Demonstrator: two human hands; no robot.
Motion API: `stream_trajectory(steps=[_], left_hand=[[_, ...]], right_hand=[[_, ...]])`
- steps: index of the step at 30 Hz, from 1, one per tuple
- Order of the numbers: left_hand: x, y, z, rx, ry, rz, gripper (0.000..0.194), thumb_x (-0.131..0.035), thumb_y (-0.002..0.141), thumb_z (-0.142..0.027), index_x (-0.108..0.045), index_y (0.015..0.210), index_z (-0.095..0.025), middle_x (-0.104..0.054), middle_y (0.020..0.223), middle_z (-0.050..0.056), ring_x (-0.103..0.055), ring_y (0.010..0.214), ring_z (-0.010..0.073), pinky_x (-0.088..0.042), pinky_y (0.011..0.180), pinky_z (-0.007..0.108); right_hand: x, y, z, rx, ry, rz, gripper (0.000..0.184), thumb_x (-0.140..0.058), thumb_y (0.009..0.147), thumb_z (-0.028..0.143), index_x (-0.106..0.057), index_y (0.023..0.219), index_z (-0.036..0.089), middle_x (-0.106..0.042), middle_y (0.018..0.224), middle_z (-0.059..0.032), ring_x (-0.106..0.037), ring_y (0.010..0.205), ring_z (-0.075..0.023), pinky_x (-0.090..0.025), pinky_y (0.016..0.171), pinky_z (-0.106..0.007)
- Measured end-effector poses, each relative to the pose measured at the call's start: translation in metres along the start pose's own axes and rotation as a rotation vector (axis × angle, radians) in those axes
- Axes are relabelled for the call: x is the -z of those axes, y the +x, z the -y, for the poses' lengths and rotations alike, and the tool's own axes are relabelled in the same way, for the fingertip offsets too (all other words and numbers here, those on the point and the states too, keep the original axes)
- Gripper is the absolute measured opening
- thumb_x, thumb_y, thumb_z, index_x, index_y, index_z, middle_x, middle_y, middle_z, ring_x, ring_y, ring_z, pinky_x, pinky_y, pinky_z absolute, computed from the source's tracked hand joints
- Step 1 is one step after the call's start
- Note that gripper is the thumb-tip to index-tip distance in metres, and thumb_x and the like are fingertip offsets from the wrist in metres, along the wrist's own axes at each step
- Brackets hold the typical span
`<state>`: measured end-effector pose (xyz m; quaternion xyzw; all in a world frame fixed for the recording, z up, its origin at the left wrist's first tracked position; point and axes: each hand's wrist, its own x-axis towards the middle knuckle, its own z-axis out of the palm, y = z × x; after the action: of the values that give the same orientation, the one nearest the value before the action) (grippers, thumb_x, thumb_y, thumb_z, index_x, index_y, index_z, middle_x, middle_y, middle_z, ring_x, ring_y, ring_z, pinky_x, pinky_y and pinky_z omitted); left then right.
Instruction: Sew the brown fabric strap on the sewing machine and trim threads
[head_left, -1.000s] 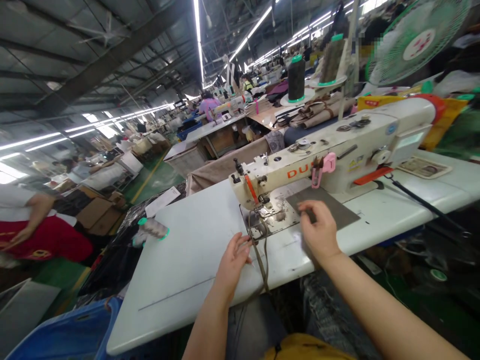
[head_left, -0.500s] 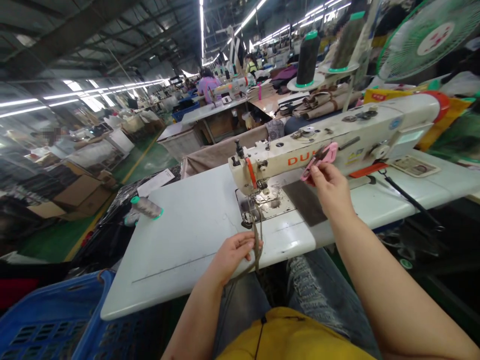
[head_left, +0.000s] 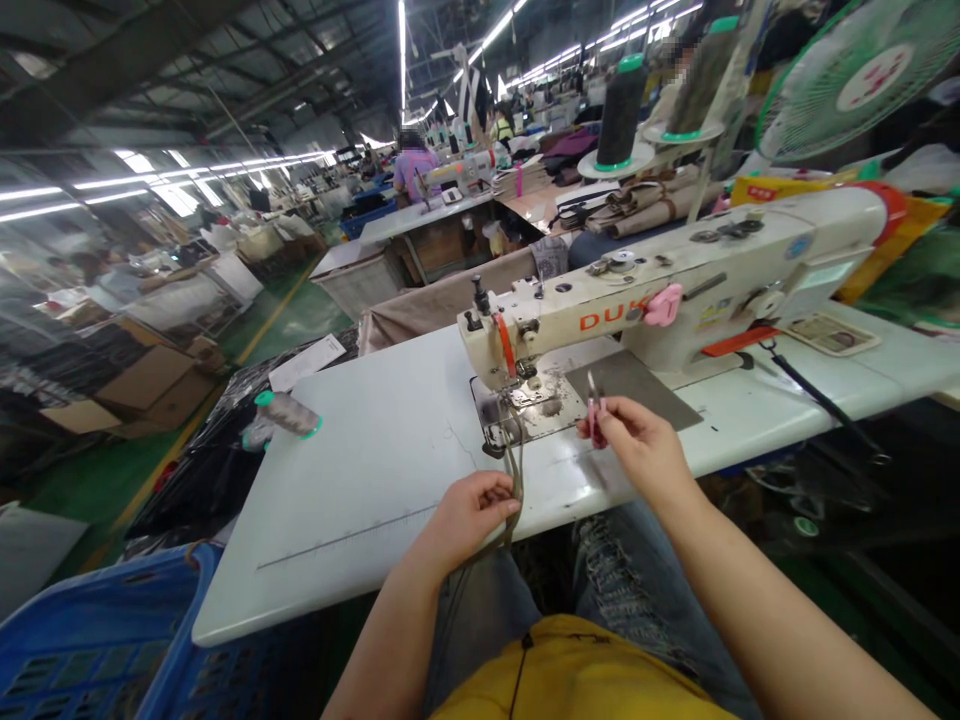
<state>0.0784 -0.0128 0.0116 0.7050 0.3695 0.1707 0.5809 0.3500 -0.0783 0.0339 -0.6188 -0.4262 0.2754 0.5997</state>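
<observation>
My left hand [head_left: 480, 508] is closed on a narrow grey-brown strip [head_left: 517, 460] at the table's front edge. The strip runs up to the needle area of a white sewing machine [head_left: 570, 312] and hangs down over the edge. My right hand [head_left: 641, 440] holds small pink-handled thread snips [head_left: 596, 415], blades pointing up, just right of the needle plate [head_left: 544, 405]. A pink holder [head_left: 664, 304] is fixed to the front of the machine arm, above my right hand.
A grey thread cone [head_left: 289, 413] lies on the white table [head_left: 360, 480] at the left. Below stands a blue basket [head_left: 180, 640]. Dark thread cones [head_left: 621, 115] and a green fan [head_left: 862, 80] are behind the machine. A person in purple [head_left: 414, 170] sits farther off.
My right hand has drawn the snips away from the pink holder, down and left toward the needle plate. My left hand stays at the strip, its fingers now more closed.
</observation>
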Motion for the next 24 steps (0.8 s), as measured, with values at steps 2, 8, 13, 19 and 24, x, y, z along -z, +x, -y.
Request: stream_trajectory(steps=[2, 8, 13, 19, 24], left_hand=[[0.003, -0.001, -0.005, -0.024, 0.17, -0.004, 0.021, -0.073, 0.087, -0.039, -0.073, 0.09, -0.018, -0.065, 0.085, 0.003, -0.059, 0.081, 0.0185, -0.044, 0.076, 0.032], [0.013, -0.007, -0.018, -0.075, 0.41, 0.051, 0.024, -0.061, 0.097, -0.038, -0.059, 0.08, -0.021, -0.06, 0.085, 0.002, -0.055, 0.085, 0.0194, -0.04, 0.078, 0.032], [0.014, -0.011, -0.019, -0.103, 0.404, 0.038, 0.031, -0.051, 0.103, -0.043, -0.054, 0.081, -0.022, -0.058, 0.091, 0.003, -0.054, 0.09, 0.0212, -0.041, 0.083, 0.033], [0.019, -0.022, -0.028, 0.027, 0.334, 0.037, 0.031, -0.049, 0.103, -0.047, -0.056, 0.086, -0.022, -0.059, 0.081, 0.0, -0.055, 0.08, 0.0194, -0.039, 0.075, 0.031], [0.023, -0.03, -0.033, 0.064, 0.335, -0.025, 0.034, -0.049, 0.101, -0.049, -0.059, 0.086, -0.021, -0.063, 0.079, 0.0, -0.057, 0.08, 0.0197, -0.04, 0.078, 0.032]], right_hand=[[-0.004, -0.013, 0.0, -0.026, -0.008, 0.058, 0.031, -0.061, 0.093, 0.054, -0.069, 0.096, 0.024, -0.071, 0.074, -0.0013, -0.065, 0.069, -0.0198, -0.052, 0.07, -0.032], [-0.016, -0.041, 0.006, -0.029, -0.211, 0.296, 0.029, -0.049, 0.099, 0.049, -0.06, 0.085, 0.026, -0.057, 0.068, 0.0031, -0.055, 0.067, -0.0184, -0.041, 0.064, -0.031], [-0.028, -0.051, 0.012, -0.037, -0.365, 0.422, 0.023, -0.058, 0.095, 0.044, -0.053, 0.082, 0.026, -0.062, 0.074, 0.002, -0.057, 0.071, -0.0194, -0.039, 0.065, -0.03], [-0.036, -0.059, 0.02, 0.011, -0.546, 0.515, 0.025, -0.059, 0.101, 0.038, -0.054, 0.081, 0.025, -0.067, 0.079, -0.0005, -0.062, 0.073, -0.0193, -0.037, 0.066, -0.029], [-0.044, -0.064, 0.026, 0.128, -0.72, 0.549, 0.019, -0.061, 0.106, 0.034, -0.061, 0.089, 0.024, -0.075, 0.086, -0.0028, -0.069, 0.081, -0.0215, -0.038, 0.069, -0.03]])
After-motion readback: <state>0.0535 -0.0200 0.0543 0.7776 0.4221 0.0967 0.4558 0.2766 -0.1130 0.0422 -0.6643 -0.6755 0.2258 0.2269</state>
